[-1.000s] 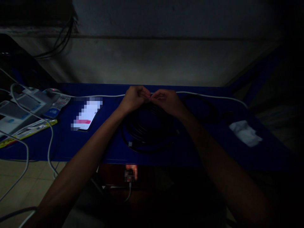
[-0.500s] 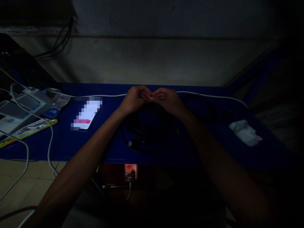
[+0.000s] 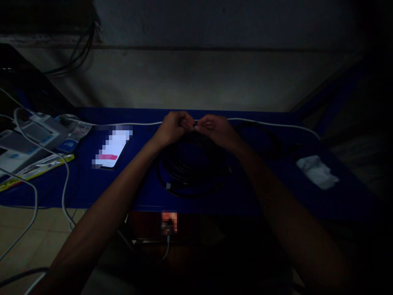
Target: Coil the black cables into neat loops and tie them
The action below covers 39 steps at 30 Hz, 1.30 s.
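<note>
A coil of black cable lies on the blue table, with a light-coloured plug end at its front left. At the far side of the coil, the fingers of my left hand are pinched together. Facing it, my right hand is pinched too, its fingertips almost meeting the left ones. Whatever is between the fingertips is too small and dark to name.
Left of the coil lies a lit phone. Beyond it are grey-white devices, a yellow-edged wrapper and loose white cables. Crumpled white paper rests at the right. A wall stands behind the table.
My fingertips have parted slightly, the left hand shifting a little leftward. The coil and the things around it have not moved.
</note>
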Tool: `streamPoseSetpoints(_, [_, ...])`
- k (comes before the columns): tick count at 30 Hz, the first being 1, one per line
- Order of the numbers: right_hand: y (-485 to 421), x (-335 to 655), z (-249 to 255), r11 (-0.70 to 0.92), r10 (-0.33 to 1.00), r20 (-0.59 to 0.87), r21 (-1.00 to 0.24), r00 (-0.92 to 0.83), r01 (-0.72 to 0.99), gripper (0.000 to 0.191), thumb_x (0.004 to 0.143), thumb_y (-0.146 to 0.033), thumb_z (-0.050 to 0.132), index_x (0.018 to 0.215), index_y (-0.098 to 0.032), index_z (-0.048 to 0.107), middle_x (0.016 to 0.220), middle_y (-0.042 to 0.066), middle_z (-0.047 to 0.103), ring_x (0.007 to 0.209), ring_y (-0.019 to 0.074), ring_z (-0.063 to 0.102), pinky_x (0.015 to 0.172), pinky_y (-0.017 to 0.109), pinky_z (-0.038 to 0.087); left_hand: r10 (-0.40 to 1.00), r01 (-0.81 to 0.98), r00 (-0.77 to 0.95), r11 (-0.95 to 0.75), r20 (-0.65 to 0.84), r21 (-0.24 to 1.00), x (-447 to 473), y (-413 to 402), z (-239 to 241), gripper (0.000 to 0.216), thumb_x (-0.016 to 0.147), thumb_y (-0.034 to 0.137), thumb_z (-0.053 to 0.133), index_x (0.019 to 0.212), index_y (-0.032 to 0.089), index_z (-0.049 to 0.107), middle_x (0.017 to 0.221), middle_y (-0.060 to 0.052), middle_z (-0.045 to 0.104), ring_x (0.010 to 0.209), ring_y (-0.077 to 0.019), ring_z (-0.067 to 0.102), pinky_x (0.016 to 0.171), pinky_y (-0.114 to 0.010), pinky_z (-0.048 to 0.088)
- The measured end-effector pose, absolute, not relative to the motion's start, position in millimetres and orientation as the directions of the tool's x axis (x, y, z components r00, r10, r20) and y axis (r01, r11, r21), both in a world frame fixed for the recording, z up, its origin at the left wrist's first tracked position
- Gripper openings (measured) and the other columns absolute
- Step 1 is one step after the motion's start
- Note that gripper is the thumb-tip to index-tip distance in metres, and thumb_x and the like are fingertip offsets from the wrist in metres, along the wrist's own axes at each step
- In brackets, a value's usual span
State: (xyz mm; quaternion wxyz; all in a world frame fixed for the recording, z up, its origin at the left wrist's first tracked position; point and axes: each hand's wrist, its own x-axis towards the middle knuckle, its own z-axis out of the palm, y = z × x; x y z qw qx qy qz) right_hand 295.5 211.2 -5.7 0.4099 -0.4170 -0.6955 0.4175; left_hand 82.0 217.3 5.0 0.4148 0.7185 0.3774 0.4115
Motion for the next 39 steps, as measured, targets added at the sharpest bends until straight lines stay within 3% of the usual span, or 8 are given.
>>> streamPoseSetpoints(14, [203.8,291.0,0.5,0.341,0.912,0.257,-0.908,-0.320,0.242,0.022,0.077,-0.040,0.089,0.087,-0.025,0.077,0.093,0.005,0.080,0.094,0.0264,0.075,0.094,0.047,0.060,0.906,0.235,0.312,-0.364,0.285,0.901,83.9,216.9,5.2,0.018,0.076,0.007,0.071,0.094,0.013,0.070,0.088,-0.007,0.075,0.079,-0.0137,0.068,0.075,-0.028,0.054])
streamPoseSetpoints(19, [204.3,291.7,1.2,0.355,0.910,0.275,-0.904,-0.310,0.239,0.024,0.076,-0.043,0.090,0.086,-0.025,0.077,0.092,0.005,0.080,0.092,0.0261,0.075,0.093,0.047,0.061,0.914,0.268,0.296,-0.357,0.277,0.895,85.3,212.0,8.4,0.009,0.084,0.018,0.074,0.091,0.013,0.071,0.082,-0.006,0.074,0.072,-0.0129,0.064,0.067,-0.026,0.049])
streamPoseSetpoints(22, [205.5,291.3,0.9,0.371,0.904,0.294,-0.900,-0.309,0.227,0.027,0.076,-0.046,0.090,0.086,-0.025,0.076,0.092,0.005,0.079,0.091,0.0259,0.075,0.092,0.047,0.061,0.922,0.278,0.299,-0.331,0.246,0.902,86.3,208.3,10.8,0.014,0.085,0.025,0.077,0.089,0.013,0.072,0.081,-0.007,0.074,0.070,-0.0134,0.064,0.065,-0.027,0.048])
streamPoseSetpoints(31, [210.3,292.8,-2.3,0.327,0.932,0.267,-0.911,-0.247,0.252,0.041,0.069,-0.041,0.094,0.098,-0.023,0.071,0.085,0.003,0.076,0.085,0.0236,0.073,0.082,0.042,0.061,0.927,0.288,0.313,-0.301,0.207,0.909,85.0,213.1,5.7,0.010,0.082,0.022,0.076,0.085,0.013,0.073,0.080,-0.007,0.075,0.070,-0.0134,0.064,0.065,-0.026,0.046])
streamPoseSetpoints(39, [210.2,292.3,-2.5,0.362,0.917,0.292,-0.895,-0.271,0.262,0.033,0.071,-0.046,0.093,0.083,-0.024,0.072,0.088,0.005,0.076,0.089,0.0253,0.073,0.088,0.047,0.062,0.923,0.303,0.326,-0.307,0.205,0.902,84.1,211.8,6.7,0.009,0.084,0.020,0.073,0.087,0.012,0.074,0.079,-0.008,0.073,0.068,-0.0136,0.060,0.063,-0.027,0.044])
